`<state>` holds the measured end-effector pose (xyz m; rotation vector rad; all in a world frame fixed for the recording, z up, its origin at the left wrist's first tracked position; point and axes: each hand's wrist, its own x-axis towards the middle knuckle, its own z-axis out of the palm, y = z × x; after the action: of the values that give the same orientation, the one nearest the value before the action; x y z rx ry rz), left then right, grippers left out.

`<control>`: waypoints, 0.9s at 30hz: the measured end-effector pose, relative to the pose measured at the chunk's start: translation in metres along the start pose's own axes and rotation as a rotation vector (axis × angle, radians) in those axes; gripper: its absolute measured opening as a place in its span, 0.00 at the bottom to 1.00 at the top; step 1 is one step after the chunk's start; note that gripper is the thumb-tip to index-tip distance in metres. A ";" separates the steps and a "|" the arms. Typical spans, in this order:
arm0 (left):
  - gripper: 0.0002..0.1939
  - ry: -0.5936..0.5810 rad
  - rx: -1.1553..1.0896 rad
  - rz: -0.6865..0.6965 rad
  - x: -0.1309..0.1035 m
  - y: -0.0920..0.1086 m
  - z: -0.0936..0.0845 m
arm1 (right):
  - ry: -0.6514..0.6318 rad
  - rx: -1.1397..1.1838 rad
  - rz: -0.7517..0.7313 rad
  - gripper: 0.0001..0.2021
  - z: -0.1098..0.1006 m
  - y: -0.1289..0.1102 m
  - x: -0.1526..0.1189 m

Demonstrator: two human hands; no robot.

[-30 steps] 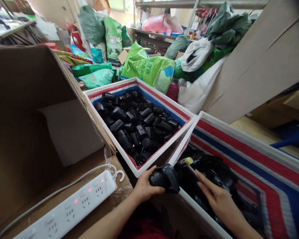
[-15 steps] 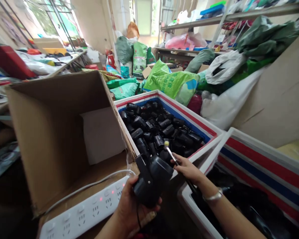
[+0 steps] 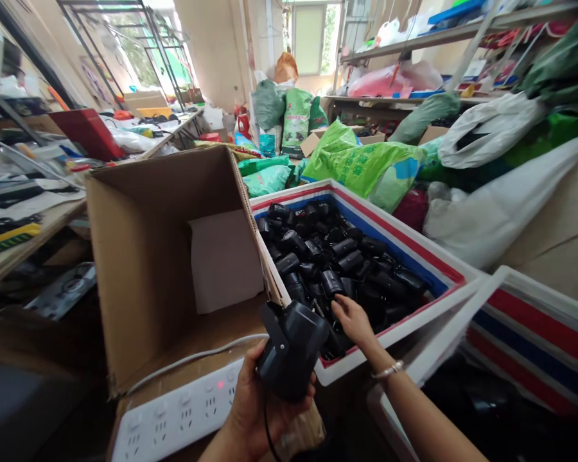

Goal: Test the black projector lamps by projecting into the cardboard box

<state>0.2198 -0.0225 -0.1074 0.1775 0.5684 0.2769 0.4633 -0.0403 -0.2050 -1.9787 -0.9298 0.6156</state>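
My left hand [image 3: 250,401] is wrapped round a black lamp housing [image 3: 293,350] with a hinged bracket, held upright in front of the cardboard box. A thin black cable hangs from its underside. My right hand [image 3: 354,321] reaches over the near rim of a striped bin [image 3: 399,234], fingers stretched out beside the black cylindrical housings [image 3: 332,282] heaped inside. Its fingertips come close to one of them; whether they touch it I cannot tell. A small, pale, thin piece shows among the housings left of these fingers, too small to name.
An open cardboard box [image 3: 135,269] lies on its side at left, with a white power strip [image 3: 171,414] in front. Another striped bin [image 3: 534,333] holds dark items at right. Green bags [image 3: 361,160] are piled behind; a cluttered table [image 3: 67,218] stands far left.
My right hand has moved forward into the bin, and the brush it held no longer shows in it. My left hand still holds the lamp housing. The view has turned left.
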 end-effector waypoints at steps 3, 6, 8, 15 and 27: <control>0.23 0.131 0.136 0.193 0.004 -0.001 0.001 | 0.125 0.082 -0.150 0.25 -0.027 -0.045 -0.038; 0.23 0.308 0.456 0.450 0.008 -0.007 0.001 | 0.154 0.087 -0.482 0.28 -0.035 -0.094 -0.086; 0.33 0.389 0.727 0.562 0.009 -0.011 -0.002 | 0.100 -0.047 -0.625 0.34 -0.028 -0.114 -0.108; 0.39 0.428 1.061 0.687 0.007 -0.024 -0.015 | 0.178 -0.130 -0.482 0.22 -0.005 -0.100 -0.101; 0.36 0.485 1.241 0.769 -0.009 -0.027 -0.017 | -0.023 0.348 -0.137 0.23 -0.024 -0.110 -0.094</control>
<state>0.2086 -0.0488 -0.1239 1.5832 1.0873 0.6927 0.3815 -0.0860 -0.0920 -1.5888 -0.8969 0.6735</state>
